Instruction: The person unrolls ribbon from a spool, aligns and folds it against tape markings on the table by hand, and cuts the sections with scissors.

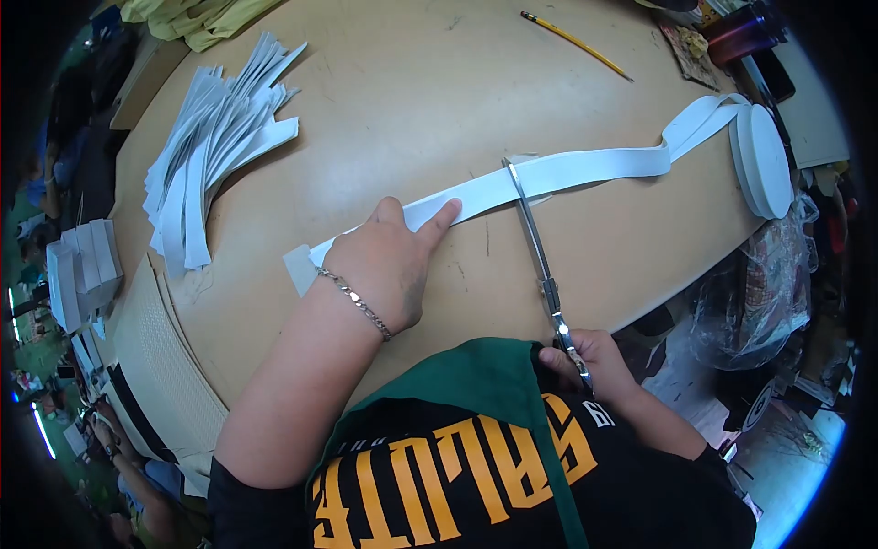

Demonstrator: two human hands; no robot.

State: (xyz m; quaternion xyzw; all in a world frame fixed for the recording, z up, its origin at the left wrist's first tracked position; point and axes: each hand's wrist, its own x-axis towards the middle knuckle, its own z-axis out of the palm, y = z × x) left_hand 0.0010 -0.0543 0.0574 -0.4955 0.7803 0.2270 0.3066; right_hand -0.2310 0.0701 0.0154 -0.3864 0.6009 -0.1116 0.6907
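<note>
A wide white elastic band (pixel 576 168) runs across the table from the left to a roll (pixel 762 162) at the right edge. My left hand (pixel 389 252) lies on the band's left part, fingers spread and pressing it to the table; the index finger points along it. The band's left end is partly under this hand, beside a pale tape-like patch (pixel 298 267). Low on the right, my right hand (pixel 599 364) grips a pair of metal scissors (pixel 540 247) by the handles. The blades reach up to the band and cross it, tips near its far edge.
A pile of cut white strips (pixel 219 146) lies at the upper left. A yellow pencil (pixel 578 46) is at the back, a dark tumbler (pixel 745 32) at the back right. Yellow cloth (pixel 206 20), small white boxes (pixel 84 265) and a clear plastic bag (pixel 754 293) surround the table (pixel 393 101).
</note>
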